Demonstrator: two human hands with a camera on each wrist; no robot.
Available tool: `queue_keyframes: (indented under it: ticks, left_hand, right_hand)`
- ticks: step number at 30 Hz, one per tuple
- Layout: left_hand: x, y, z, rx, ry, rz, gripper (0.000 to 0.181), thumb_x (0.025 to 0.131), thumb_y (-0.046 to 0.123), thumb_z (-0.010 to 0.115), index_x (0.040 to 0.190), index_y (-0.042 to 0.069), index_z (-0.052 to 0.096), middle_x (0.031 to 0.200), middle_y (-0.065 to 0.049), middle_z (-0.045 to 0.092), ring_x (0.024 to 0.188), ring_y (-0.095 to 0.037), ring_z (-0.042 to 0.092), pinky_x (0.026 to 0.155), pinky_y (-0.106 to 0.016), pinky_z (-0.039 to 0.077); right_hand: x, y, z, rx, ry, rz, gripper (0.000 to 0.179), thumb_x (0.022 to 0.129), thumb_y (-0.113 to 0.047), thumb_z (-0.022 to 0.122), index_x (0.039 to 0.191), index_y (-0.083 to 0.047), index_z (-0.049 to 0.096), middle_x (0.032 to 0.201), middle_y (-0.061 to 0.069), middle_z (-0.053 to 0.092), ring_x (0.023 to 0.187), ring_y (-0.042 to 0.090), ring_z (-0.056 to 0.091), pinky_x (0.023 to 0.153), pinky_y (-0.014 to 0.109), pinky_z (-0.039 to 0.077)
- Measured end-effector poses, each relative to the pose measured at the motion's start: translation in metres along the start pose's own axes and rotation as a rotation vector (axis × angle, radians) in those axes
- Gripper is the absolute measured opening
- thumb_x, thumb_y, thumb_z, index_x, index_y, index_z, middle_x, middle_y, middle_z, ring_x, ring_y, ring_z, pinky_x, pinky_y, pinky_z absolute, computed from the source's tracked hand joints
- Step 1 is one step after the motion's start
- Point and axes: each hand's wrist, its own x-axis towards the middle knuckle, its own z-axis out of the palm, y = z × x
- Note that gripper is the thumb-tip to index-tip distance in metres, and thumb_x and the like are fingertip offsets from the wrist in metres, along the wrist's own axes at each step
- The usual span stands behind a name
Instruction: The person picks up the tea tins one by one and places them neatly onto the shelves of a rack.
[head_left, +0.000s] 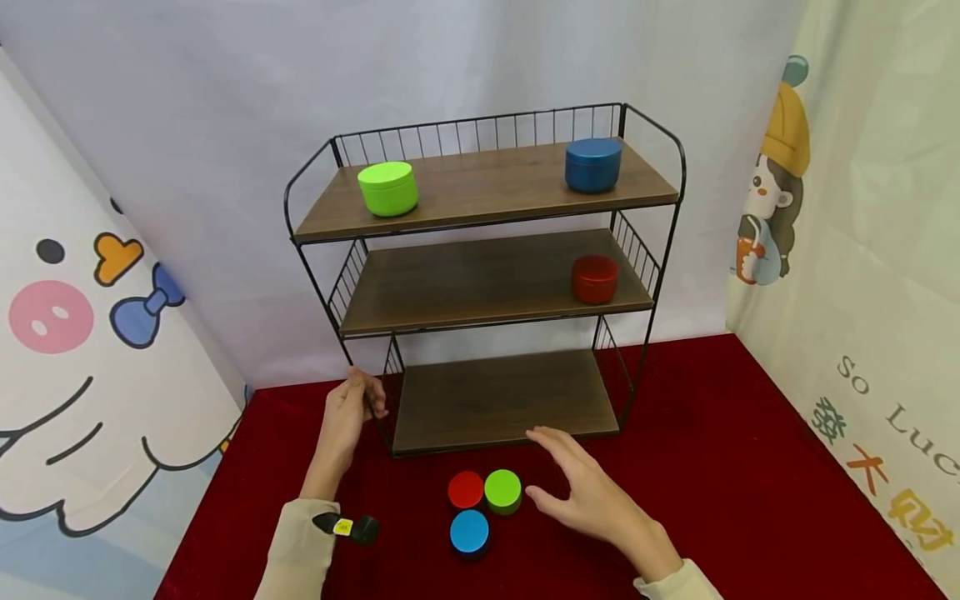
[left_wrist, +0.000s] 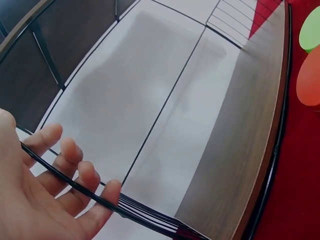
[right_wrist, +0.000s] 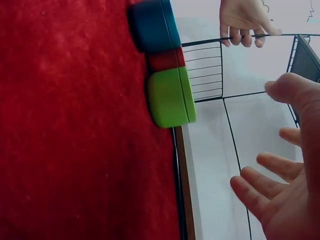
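My left hand [head_left: 343, 421] grips the left front post [head_left: 318, 287] of a black wire rack with three brown wooden shelves. In the left wrist view its fingers [left_wrist: 70, 160] curl past the thin black bar. The right hand [head_left: 592, 496] hovers with spread fingers before the bottom shelf [head_left: 502, 400], thumb beside a green round tin [head_left: 502, 490]; nothing is in it. A red tin [head_left: 466, 489] and a blue tin [head_left: 469, 532] sit tight against the green one on the cloth, as the right wrist view also shows.
On the top shelf [head_left: 480, 183] stand a larger green tin [head_left: 388, 189] at left and a larger blue tin [head_left: 593, 165] at right. A dark red tin [head_left: 595, 279] is on the middle shelf's right end. Red cloth [head_left: 720, 467] covers the table; curtains hang behind.
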Motion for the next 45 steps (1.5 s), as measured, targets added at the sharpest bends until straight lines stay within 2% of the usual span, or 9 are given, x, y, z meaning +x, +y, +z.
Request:
queue_keyframes:
  ticks: [4,8,15,22,30,38,45]
  left_hand:
    - [0.001,0.001,-0.001,0.009,-0.013,-0.018,0.068,0.112,0.045,0.025,0.091,-0.01,0.058,0.075,-0.006,0.057,0.069,-0.012,0.057,0.069,-0.028,0.058]
    - [0.002,0.001,-0.002,0.019,-0.013,-0.044,0.066,0.112,0.045,0.027,0.089,-0.007,0.059,0.074,-0.005,0.057,0.069,-0.012,0.058,0.07,-0.031,0.059]
    - [0.003,0.002,-0.003,0.01,-0.018,-0.058,0.063,0.112,0.042,0.027,0.086,-0.006,0.059,0.072,-0.003,0.057,0.067,-0.011,0.057,0.07,-0.028,0.058]
    - [0.003,0.002,-0.002,0.025,-0.016,-0.043,0.071,0.11,0.048,0.025,0.086,-0.009,0.059,0.07,-0.004,0.057,0.066,-0.012,0.057,0.071,-0.031,0.058]
    - [0.004,0.003,-0.004,0.045,-0.045,-0.068,0.069,0.11,0.048,0.023,0.088,-0.006,0.061,0.072,-0.003,0.058,0.068,-0.012,0.058,0.071,-0.03,0.058]
    - [0.004,0.002,-0.005,0.03,-0.061,-0.067,0.073,0.109,0.051,0.022,0.091,-0.008,0.061,0.072,-0.006,0.057,0.068,-0.015,0.056,0.072,-0.032,0.057]
    - [0.004,0.0,-0.005,0.024,-0.053,-0.076,0.066,0.112,0.046,0.024,0.09,-0.004,0.061,0.071,-0.004,0.057,0.067,-0.014,0.055,0.072,-0.031,0.057]
  right_hand:
    - [0.0,0.001,0.005,0.008,-0.043,0.033,0.071,0.094,-0.031,0.077,0.155,-0.016,0.043,0.159,0.015,0.041,0.143,0.036,0.046,0.108,0.058,0.048]
    - [0.0,0.004,0.009,0.013,-0.068,0.053,0.073,0.093,-0.031,0.079,0.155,-0.016,0.043,0.16,0.014,0.04,0.144,0.036,0.045,0.107,0.058,0.049]
    - [0.0,0.005,0.015,0.035,-0.123,0.084,0.077,0.09,-0.034,0.08,0.156,-0.02,0.042,0.161,0.011,0.039,0.146,0.034,0.043,0.109,0.057,0.047]
    - [-0.001,0.006,0.022,0.048,-0.171,0.071,0.077,0.092,-0.034,0.079,0.156,-0.018,0.041,0.161,0.011,0.038,0.146,0.032,0.043,0.109,0.055,0.048]
    - [0.001,0.006,0.03,0.024,-0.231,0.049,0.078,0.094,-0.041,0.076,0.158,-0.018,0.038,0.16,0.007,0.04,0.145,0.028,0.044,0.11,0.052,0.048]
    - [0.001,0.006,0.036,0.018,-0.27,0.033,0.08,0.094,-0.038,0.075,0.16,-0.017,0.035,0.16,0.006,0.039,0.143,0.026,0.047,0.11,0.051,0.048]
    - [0.001,0.007,0.043,0.029,-0.305,0.022,0.082,0.093,-0.034,0.077,0.16,-0.016,0.034,0.16,0.006,0.038,0.142,0.024,0.048,0.113,0.047,0.046]
